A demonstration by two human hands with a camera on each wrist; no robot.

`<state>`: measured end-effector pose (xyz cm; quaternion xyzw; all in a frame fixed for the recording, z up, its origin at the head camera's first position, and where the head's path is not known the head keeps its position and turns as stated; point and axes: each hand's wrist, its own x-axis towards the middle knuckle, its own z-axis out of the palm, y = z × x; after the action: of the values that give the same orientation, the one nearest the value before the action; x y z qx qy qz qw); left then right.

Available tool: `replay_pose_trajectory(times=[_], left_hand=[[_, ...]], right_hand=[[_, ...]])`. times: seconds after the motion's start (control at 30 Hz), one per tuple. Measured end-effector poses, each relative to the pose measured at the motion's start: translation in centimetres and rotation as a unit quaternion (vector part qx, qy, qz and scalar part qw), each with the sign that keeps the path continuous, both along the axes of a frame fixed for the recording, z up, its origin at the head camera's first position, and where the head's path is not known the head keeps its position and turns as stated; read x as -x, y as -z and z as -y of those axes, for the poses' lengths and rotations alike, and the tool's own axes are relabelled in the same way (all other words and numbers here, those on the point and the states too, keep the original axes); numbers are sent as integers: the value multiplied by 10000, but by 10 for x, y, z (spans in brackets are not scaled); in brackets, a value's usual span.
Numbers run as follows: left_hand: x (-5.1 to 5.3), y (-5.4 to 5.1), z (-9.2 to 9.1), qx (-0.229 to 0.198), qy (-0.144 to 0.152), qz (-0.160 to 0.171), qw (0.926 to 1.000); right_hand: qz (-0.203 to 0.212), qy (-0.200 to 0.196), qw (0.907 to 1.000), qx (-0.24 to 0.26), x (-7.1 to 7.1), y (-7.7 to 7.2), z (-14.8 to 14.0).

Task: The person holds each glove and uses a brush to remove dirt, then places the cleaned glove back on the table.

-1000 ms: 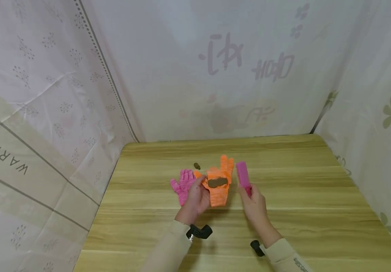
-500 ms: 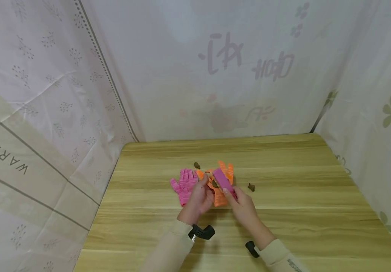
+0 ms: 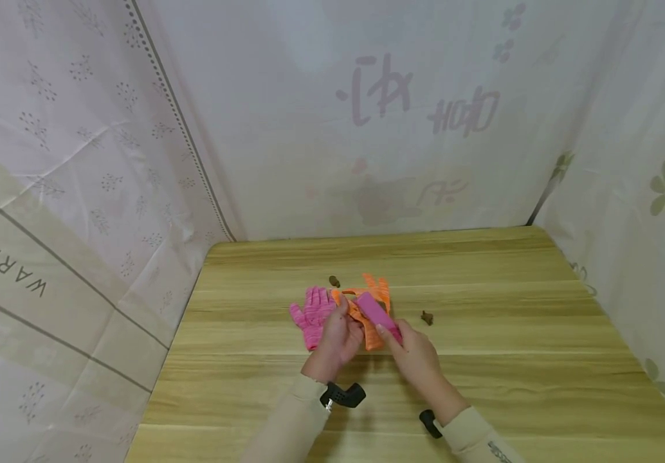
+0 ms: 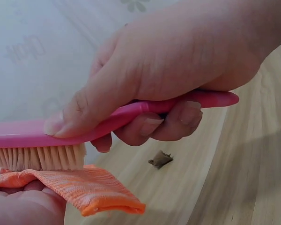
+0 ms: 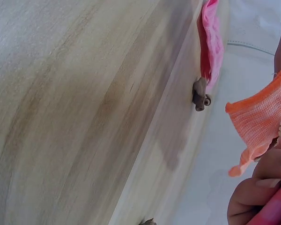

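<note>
My left hand holds an orange knit glove, its thumb on top and the palm underneath. A pink brush is gripped by its handle in my right hand. In the left wrist view the pale bristles rest on the orange glove, while my left hand supports it from below. A brown patch on the glove is partly covered by the brush. Beside my left hand, a pink knit glove lies on the table.
One small brown lump sits behind the pink glove. Another brown lump lies to the right of the brush. The wooden table ends at patterned fabric walls at the back and sides.
The brush has moved left from beside the orange glove onto it, then slightly further left. A brown lump has come into view on the table at right. The orange glove now sits lower and more tilted.
</note>
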<state>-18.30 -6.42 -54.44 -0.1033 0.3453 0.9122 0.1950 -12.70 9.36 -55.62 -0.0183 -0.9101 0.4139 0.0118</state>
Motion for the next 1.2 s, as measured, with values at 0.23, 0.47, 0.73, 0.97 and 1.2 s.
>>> replay_pose_trajectory(times=[0.23, 0.47, 0.73, 0.97, 1.2], left_hand=[[1, -3, 1, 151, -115, 211, 9996], [2, -4, 2, 236, -150, 169, 9995], [-2, 1, -4, 388, 97, -320, 9987], [-6, 0, -12, 210, 37, -191, 9996], [-6, 0, -9, -43, -37, 45, 10000]], right_hand=[[79, 65, 9999, -70, 1, 1, -4], [129, 109, 9998, 47, 1, 2, -8], [50, 45, 9980, 634, 4, -4, 2], [59, -54, 9998, 197, 6, -5, 7], [-57, 54, 9999, -122, 4, -2, 1]])
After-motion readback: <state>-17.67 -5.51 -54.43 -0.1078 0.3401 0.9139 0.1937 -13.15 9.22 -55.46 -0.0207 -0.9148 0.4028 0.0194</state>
